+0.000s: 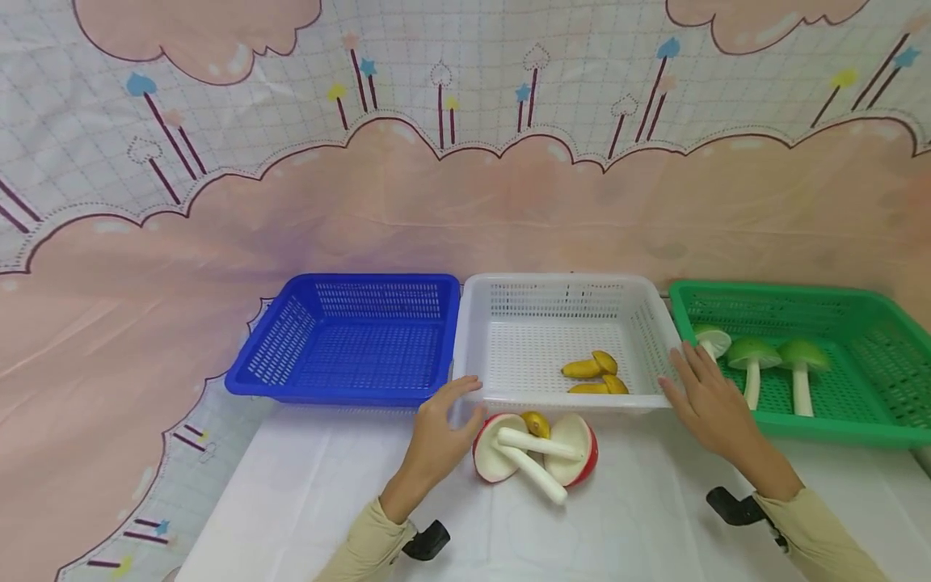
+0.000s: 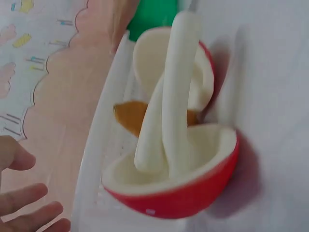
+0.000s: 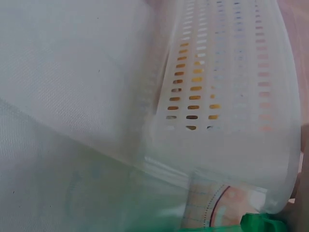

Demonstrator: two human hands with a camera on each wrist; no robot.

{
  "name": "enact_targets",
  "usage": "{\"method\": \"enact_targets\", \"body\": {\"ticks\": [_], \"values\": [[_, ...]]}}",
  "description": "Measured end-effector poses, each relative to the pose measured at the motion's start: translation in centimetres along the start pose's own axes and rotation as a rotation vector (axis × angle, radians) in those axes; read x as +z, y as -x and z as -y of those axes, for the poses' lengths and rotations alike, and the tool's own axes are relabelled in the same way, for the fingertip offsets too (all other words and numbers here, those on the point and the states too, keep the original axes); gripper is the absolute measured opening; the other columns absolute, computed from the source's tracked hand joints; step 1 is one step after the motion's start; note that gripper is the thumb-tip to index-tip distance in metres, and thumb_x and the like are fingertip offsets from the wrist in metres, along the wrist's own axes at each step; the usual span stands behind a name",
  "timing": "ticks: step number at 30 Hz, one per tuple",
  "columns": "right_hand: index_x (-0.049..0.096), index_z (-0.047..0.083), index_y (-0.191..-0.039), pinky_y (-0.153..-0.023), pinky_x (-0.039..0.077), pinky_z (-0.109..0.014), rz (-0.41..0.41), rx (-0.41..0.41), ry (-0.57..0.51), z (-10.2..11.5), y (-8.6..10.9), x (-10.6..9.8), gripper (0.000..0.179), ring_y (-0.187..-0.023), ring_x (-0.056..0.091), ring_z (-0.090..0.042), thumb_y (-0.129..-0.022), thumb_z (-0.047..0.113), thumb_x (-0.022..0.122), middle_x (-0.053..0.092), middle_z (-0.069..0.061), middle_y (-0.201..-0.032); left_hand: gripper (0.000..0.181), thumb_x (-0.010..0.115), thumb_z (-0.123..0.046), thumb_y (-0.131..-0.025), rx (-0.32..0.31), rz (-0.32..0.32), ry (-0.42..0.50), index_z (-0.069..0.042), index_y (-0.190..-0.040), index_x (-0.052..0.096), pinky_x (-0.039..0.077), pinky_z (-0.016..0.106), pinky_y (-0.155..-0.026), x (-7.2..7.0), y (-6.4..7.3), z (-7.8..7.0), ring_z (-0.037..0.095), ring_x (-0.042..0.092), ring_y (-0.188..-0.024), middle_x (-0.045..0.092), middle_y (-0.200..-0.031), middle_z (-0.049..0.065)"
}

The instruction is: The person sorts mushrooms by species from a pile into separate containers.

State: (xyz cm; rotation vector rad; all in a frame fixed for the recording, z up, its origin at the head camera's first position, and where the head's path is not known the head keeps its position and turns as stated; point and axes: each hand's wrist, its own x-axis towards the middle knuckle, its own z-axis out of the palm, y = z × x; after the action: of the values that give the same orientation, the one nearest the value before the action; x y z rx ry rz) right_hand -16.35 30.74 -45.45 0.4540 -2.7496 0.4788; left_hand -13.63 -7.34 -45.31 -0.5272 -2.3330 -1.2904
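Note:
My left hand hovers at the front left corner of the white basket, thumb and fingers spread. In the left wrist view its fingers are apart with nothing between them. The right hand lies over the white basket's front right corner, fingers extended along the rim beside the green basket. Two yellow toy mushrooms lie inside the white basket. In front of it, two red-capped toy mushrooms lie with white stems crossed, a small yellow mushroom partly hidden behind them.
A blue basket stands left of the white one. The green basket on the right holds several green-capped mushrooms. All stand on a white-covered table, with a patterned cloth behind.

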Motion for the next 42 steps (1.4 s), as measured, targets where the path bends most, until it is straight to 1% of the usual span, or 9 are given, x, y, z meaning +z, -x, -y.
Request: {"method": "enact_targets", "body": {"ticks": [3,7,12,16,26,30,35,38,42], "values": [[0.027,-0.013,-0.142,-0.086,0.036,-0.069,0.055,-0.014,0.002,-0.1,-0.2,0.0,0.07,-0.138,0.015,-0.046,-0.099,0.039,0.045,0.02,-0.033,-0.148,0.032,0.071,-0.009,-0.08,0.078,0.028,0.006,-0.006,-0.112,0.067,0.043,0.039,-0.099,0.0,0.8,-0.6,0.021,0.055,-0.117,0.063,-0.12,0.008],[0.024,-0.013,-0.143,-0.087,0.04,-0.065,0.081,-0.027,0.026,0.1,-0.3,0.1,0.079,-0.138,0.014,-0.046,-0.095,0.044,0.049,0.018,-0.033,-0.149,0.033,0.072,-0.006,-0.078,0.165,0.086,-0.015,-0.003,-0.11,0.066,0.045,0.035,-0.097,0.1,1.4,-1.1,0.02,0.058,-0.113,0.064,-0.116,0.009],[0.025,-0.012,-0.143,-0.086,0.041,-0.065,0.063,-0.029,0.046,0.3,-0.2,0.4,0.082,-0.138,0.017,-0.046,-0.093,0.047,0.051,0.02,-0.032,-0.149,0.033,0.072,-0.006,-0.078,0.249,0.238,-0.092,-0.004,-0.111,0.066,0.047,0.029,-0.094,0.6,1.3,-1.5,0.017,0.06,-0.108,0.064,-0.113,0.004],[0.027,-0.013,-0.142,-0.084,0.044,-0.062,0.036,-0.032,0.057,0.3,-0.1,0.6,0.081,-0.137,0.019,-0.046,-0.093,0.046,0.052,0.022,-0.032,-0.148,0.033,0.071,-0.006,-0.079,0.306,0.314,-0.136,-0.005,-0.111,0.065,0.047,0.028,-0.093,1.1,1.2,-1.6,0.017,0.059,-0.108,0.063,-0.115,0.005],[0.029,-0.011,-0.142,-0.074,0.049,-0.056,0.01,-0.02,0.08,0.3,0.3,0.6,0.079,-0.137,0.02,-0.045,-0.092,0.044,0.054,0.024,-0.032,-0.148,0.033,0.071,-0.003,-0.076,0.414,0.311,-0.235,-0.008,-0.109,0.068,0.05,0.026,-0.087,2.8,0.4,-2.0,0.017,0.059,-0.107,0.063,-0.115,0.004],[0.03,-0.011,-0.142,-0.067,0.051,-0.052,0.001,-0.017,0.082,0.1,0.4,0.7,0.079,-0.137,0.02,-0.045,-0.091,0.044,0.055,0.025,-0.031,-0.148,0.032,0.071,0.0,-0.074,0.448,0.307,-0.285,-0.008,-0.105,0.069,0.05,0.026,-0.086,3.6,-0.1,-2.2,0.016,0.061,-0.104,0.064,-0.113,0.004],[0.031,-0.011,-0.142,-0.058,0.05,-0.045,-0.007,-0.012,0.082,-0.2,0.7,0.8,0.079,-0.138,0.018,-0.044,-0.092,0.046,0.054,0.025,-0.031,-0.148,0.03,0.069,0.002,-0.072,0.541,0.282,-0.379,-0.008,-0.1,0.071,0.052,0.025,-0.081,5.0,-0.4,-2.2,0.016,0.063,-0.097,0.066,-0.106,0.003],[0.03,-0.01,-0.142,-0.06,0.051,-0.046,0.0,-0.005,0.082,-0.2,0.8,0.8,0.08,-0.139,0.017,-0.043,-0.092,0.048,0.052,0.024,-0.03,-0.148,0.033,0.067,0.002,-0.071,0.575,0.3,-0.454,-0.009,-0.102,0.071,0.053,0.026,-0.077,5.6,-0.5,-2.2,0.015,0.063,-0.096,0.066,-0.105,0.003],[0.026,-0.009,-0.144,-0.072,0.049,-0.053,0.032,0.007,0.081,-0.2,1.0,0.7,0.086,-0.139,0.015,-0.043,-0.09,0.052,0.054,0.021,-0.029,-0.15,0.037,0.067,0.001,-0.07,0.558,0.348,-0.544,-0.012,-0.104,0.07,0.054,0.027,-0.071,5.9,-0.4,-2.1,0.015,0.063,-0.097,0.065,-0.109,0.002]]}}
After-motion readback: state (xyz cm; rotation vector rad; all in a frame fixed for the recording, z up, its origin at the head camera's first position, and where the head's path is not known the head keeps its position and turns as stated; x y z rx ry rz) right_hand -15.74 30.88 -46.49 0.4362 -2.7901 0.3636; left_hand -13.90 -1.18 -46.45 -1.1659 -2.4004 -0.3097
